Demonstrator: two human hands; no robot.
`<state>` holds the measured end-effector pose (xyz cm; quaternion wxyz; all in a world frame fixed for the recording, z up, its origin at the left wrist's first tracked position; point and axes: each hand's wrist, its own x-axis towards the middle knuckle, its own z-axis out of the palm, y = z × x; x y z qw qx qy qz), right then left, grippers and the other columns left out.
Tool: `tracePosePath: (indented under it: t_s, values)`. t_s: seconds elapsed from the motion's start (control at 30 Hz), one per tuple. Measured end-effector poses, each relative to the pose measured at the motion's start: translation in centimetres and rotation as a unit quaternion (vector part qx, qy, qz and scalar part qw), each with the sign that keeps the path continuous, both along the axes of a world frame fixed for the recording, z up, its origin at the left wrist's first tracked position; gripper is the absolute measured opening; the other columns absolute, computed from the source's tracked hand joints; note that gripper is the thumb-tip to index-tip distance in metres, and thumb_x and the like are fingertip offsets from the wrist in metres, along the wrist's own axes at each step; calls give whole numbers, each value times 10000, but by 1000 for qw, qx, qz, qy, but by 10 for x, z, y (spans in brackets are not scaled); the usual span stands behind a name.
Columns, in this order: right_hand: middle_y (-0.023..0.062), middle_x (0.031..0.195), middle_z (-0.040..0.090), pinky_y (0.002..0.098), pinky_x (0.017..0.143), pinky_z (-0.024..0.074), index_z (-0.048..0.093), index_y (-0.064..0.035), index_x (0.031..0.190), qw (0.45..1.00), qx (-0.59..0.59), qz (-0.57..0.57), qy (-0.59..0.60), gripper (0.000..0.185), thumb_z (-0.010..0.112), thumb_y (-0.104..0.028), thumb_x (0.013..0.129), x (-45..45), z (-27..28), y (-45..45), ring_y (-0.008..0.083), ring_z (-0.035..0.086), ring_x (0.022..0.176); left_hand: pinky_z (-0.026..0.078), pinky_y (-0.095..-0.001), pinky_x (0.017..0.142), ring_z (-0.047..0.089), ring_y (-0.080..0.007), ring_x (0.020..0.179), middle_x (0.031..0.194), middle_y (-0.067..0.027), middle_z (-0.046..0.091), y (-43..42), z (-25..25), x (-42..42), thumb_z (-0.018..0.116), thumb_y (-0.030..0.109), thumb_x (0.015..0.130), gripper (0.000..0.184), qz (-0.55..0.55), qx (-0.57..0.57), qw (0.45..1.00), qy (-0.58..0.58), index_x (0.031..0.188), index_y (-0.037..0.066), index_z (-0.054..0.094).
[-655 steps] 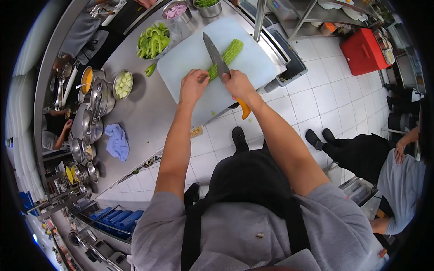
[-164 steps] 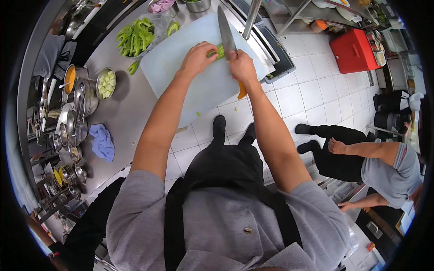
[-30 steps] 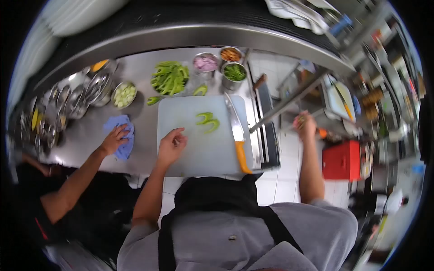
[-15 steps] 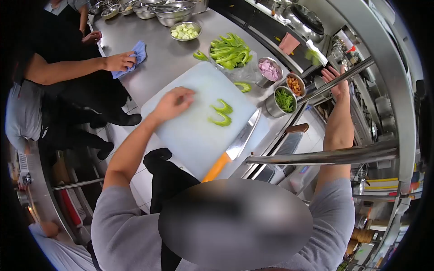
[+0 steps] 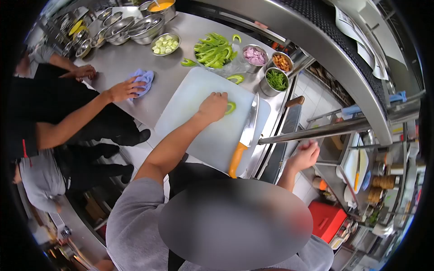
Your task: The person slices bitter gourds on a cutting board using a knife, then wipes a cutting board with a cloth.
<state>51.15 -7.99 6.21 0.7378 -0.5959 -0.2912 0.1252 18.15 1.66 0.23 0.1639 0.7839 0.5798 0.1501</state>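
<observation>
My left hand (image 5: pixel 214 107) is over the white cutting board (image 5: pixel 192 131), fingers curled down and closed; their tips are hidden. A curved green vegetable slice (image 5: pixel 231 108) shows right beside those fingers. On the board's right side lies a knife with a steel blade (image 5: pixel 250 126) and an orange handle (image 5: pixel 237 160), touched by neither hand. My right hand (image 5: pixel 305 155) hangs past the counter edge, below the metal rail (image 5: pixel 312 129). Its fingers are loosely curled and slightly blurred, with nothing visible in them. Another green slice (image 5: pixel 235 79) rests at the board's far edge.
Beyond the board stand a pile of green vegetable pieces (image 5: pixel 214 50) and tins of pink slices (image 5: pixel 254 56), orange-brown pieces (image 5: pixel 281 62) and chopped greens (image 5: pixel 276 79). At left, another person's hand (image 5: pixel 123 90) presses a blue cloth (image 5: pixel 143 82). A metal shelf frame (image 5: pixel 361 86) overhangs the right.
My left hand has moved right, from the board's left part onto the slices. The right hand has come down and back from the rail, its fingers curling. The view has shifted.
</observation>
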Motion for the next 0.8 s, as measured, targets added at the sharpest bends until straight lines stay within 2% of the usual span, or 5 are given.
tracePosePath:
  t_s: [0.17,0.37,0.57,0.63,0.8]
  values:
    - [57,800,631,314,573,567,641,-18,975,964,-64,212,148,294,561,-283,1072,-66,-14,-72,138,610,654,541,-453,903,667,-385,968,971,-179,700,-34,62,28,688,130,901,277,-54,-3,966,-251,1167,57,660]
    - [151,1138,654,455,984,502,574,28,1298,735,-108,358,566,574,453,-491,1084,-92,13,-74,246,631,1091,529,-434,909,649,-329,1013,1104,-133,679,-127,56,113,675,147,931,200,-226,-80,920,-311,1119,79,686]
    - [78,851,658,362,545,526,584,-56,1010,761,-171,250,573,337,512,-381,1065,77,-76,-28,218,639,658,527,-409,964,650,-303,1081,1120,-114,691,-105,52,104,710,201,901,223,-233,4,935,-267,1099,101,690]
    - [103,888,680,396,660,586,602,-52,1097,903,-150,302,268,328,555,-374,1054,147,-69,73,254,690,789,493,-436,1013,620,-360,1139,1167,-155,676,-47,42,74,706,171,888,334,-85,11,976,-198,1207,81,657]
    - [227,1017,630,490,792,614,588,69,1143,923,-78,296,232,734,372,-627,1059,247,-23,376,374,665,869,458,-461,1073,516,-395,1249,1349,-143,579,18,-17,35,709,151,854,458,8,71,990,-119,1302,76,653]
